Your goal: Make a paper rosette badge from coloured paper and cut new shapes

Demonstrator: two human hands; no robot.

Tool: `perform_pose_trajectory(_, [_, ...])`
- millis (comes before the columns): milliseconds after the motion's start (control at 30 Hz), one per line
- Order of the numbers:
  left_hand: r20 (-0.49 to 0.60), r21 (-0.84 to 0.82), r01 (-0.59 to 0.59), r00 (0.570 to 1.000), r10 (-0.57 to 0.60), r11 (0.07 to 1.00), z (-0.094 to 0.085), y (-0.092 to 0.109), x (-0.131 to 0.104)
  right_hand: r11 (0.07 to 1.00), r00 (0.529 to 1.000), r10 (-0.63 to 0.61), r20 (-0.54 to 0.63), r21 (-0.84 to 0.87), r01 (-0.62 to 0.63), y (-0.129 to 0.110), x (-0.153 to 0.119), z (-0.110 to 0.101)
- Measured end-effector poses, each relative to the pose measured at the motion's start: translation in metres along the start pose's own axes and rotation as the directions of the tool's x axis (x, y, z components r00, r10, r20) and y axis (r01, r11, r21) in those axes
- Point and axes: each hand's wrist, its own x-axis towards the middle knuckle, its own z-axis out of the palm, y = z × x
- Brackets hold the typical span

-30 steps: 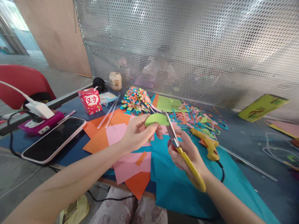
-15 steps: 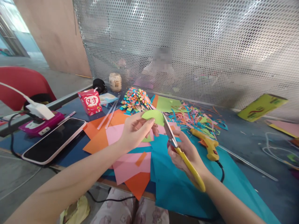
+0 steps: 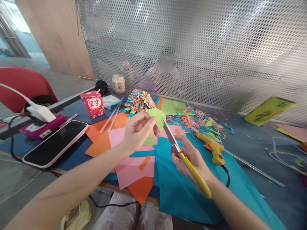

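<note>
My left hand (image 3: pixel 137 131) pinches a rounded piece of light green paper (image 3: pixel 157 117) between thumb and fingers. My right hand (image 3: pixel 188 158) is wrapped round the yellow-handled scissors (image 3: pixel 176 147), whose blades point up and left and meet the right edge of the green paper. Under my hands lie pink sheets (image 3: pixel 136 169), orange sheets (image 3: pixel 100 143) and a large teal sheet (image 3: pixel 189 198). Behind the green paper sits a fringed multicolour paper ball (image 3: pixel 139 101).
A yellow glue gun (image 3: pixel 213 148) lies right of my right hand, near paper shreds (image 3: pixel 201 121). At left are a phone (image 3: pixel 56 143), a purple power strip (image 3: pixel 43 126) and a red box (image 3: pixel 92 103). A perforated metal screen (image 3: pixel 203 48) stands behind, with a person beyond it.
The green paper has turned and shifted slightly left in my left hand. The scissor blades have moved slightly left and down with it, and now reach its right edge at a different place.
</note>
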Motion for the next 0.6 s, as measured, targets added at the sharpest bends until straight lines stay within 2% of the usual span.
perform_pose_trajectory(367, [-0.034, 0.021, -0.078, 0.996, 0.079, 0.997, -0.0012, -0.0046, 0.0025, 0.995, 1.0, 0.009, 0.018, -0.095, -0.007, 0.0013, 0.0006, -0.0021])
perform_pose_trajectory(600, [-0.046, 0.135, -0.073, 0.996, 0.08, 0.988, -0.0015, -0.0035, 0.0016, 0.99, 1.0, -0.005, 0.025, -0.139, 0.008, 0.0008, 0.0003, -0.0031])
